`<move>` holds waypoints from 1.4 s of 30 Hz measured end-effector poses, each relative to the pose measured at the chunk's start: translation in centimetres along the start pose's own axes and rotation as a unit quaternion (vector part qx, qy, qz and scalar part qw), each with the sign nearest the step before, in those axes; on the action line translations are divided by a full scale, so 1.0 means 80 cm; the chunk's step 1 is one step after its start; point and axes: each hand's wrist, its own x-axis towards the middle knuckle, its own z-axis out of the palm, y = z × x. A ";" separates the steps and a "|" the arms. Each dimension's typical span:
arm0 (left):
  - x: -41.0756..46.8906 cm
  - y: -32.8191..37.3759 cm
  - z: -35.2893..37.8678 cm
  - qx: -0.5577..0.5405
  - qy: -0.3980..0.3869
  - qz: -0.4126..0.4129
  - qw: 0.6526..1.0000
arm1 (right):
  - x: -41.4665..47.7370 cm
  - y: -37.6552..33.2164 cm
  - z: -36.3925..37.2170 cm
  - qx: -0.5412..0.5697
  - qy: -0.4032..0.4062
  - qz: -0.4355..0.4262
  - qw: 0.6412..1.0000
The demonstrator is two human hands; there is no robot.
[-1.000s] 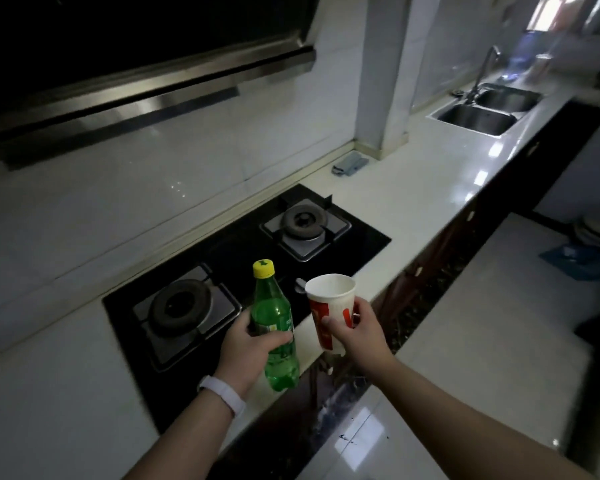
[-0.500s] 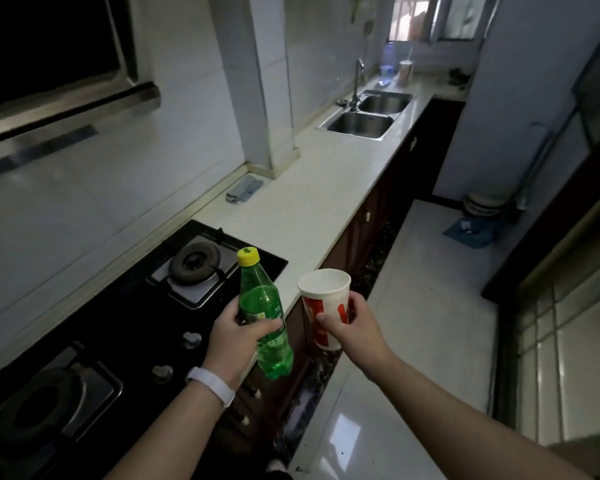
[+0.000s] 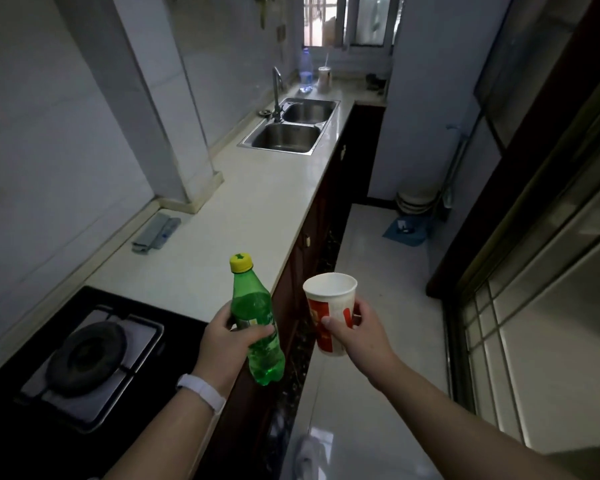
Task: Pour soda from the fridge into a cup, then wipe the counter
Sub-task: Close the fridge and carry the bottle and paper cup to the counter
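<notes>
My left hand [image 3: 224, 344] grips a green soda bottle [image 3: 255, 320] with a yellow cap, held upright over the counter's front edge. My right hand [image 3: 364, 336] holds a red-and-white paper cup [image 3: 329, 313], upright and empty-looking, out over the floor just right of the bottle. The white counter [image 3: 243, 216] stretches ahead on the left. A folded grey cloth [image 3: 156, 233] lies on it near the wall, well ahead of both hands.
A black gas hob [image 3: 80, 362] sits at lower left. A double steel sink [image 3: 291, 128] with a tap lies further along, a clear bottle [image 3: 305, 69] and a cup beyond it. Dark cabinets line the counter front; tiled floor [image 3: 388, 271] runs on the right beside glazed doors.
The view has swung right along the counter, so the hob has slid to the lower left and the sink is nearer the centre. Both hands keep the bottle and cup side by side.
</notes>
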 end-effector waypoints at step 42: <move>0.480 0.131 0.291 0.045 0.012 0.005 0.999 | 0.563 -0.107 -0.170 0.024 -0.063 0.018 0.998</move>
